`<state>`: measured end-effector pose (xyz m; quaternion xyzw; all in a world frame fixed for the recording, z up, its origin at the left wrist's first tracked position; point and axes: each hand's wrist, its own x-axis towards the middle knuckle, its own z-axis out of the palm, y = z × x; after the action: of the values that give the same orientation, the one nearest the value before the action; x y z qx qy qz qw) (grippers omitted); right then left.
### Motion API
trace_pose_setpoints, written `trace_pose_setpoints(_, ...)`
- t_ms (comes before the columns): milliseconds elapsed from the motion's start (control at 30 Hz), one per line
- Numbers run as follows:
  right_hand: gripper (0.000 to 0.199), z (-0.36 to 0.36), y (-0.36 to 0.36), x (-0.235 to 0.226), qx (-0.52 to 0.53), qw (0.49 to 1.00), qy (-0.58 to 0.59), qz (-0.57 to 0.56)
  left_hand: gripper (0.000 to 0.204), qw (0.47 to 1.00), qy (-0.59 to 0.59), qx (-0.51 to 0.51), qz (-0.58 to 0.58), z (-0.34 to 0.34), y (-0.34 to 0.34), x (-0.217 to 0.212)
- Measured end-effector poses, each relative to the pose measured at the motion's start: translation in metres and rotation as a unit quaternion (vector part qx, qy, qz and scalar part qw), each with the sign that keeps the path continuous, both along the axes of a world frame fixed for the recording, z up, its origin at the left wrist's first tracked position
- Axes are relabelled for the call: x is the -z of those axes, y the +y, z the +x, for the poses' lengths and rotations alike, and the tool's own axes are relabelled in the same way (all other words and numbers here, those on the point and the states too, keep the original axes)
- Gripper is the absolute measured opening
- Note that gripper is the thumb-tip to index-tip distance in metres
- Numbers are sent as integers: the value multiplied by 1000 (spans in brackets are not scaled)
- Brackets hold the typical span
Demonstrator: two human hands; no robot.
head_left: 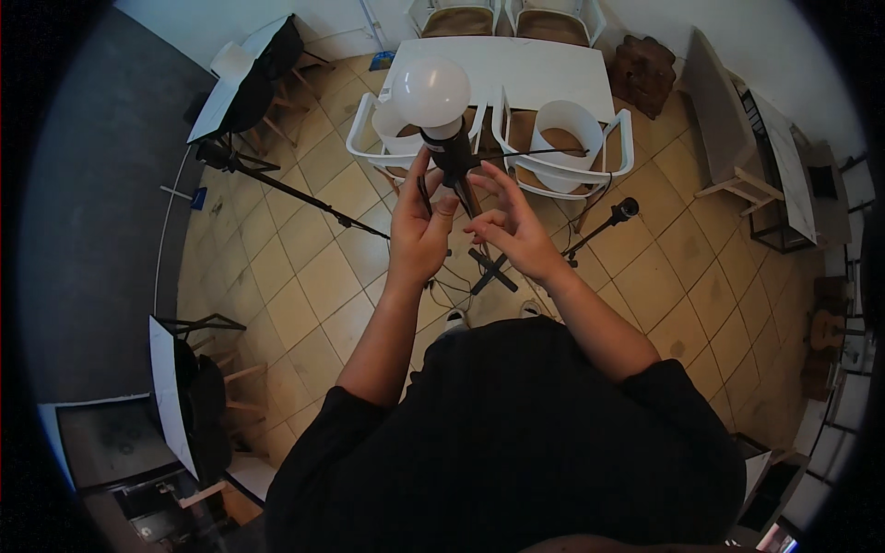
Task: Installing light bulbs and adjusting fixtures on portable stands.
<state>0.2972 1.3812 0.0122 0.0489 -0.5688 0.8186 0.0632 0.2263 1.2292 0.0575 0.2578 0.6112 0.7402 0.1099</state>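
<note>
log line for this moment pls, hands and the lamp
left hand: gripping black lamp stand below white globe bulb | right hand: open beside stand, fingers spread | behind: white chairs, white table

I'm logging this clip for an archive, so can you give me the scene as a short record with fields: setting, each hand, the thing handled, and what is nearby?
setting: room with a tan tiled floor, seen from above
thing handled: light stand with a round white bulb on top
left hand: wrapped around the stand's black pole below the bulb, holding a thin black cable against it
right hand: open, fingers spread, beside the pole; contact unclear
nearby: two white chairs, white table, black tripod on the floor
</note>
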Motion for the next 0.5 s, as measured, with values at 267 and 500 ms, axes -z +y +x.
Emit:
trace_pose_setpoints(267,79,-1,-32,11,89,995,-31,23,53,999,32,37,-6,-17,-36,5)
trace_pose_setpoints(500,60,15,-76,23,378,922,-20,82,27,991,-95,92,-30,-21,-85,22)
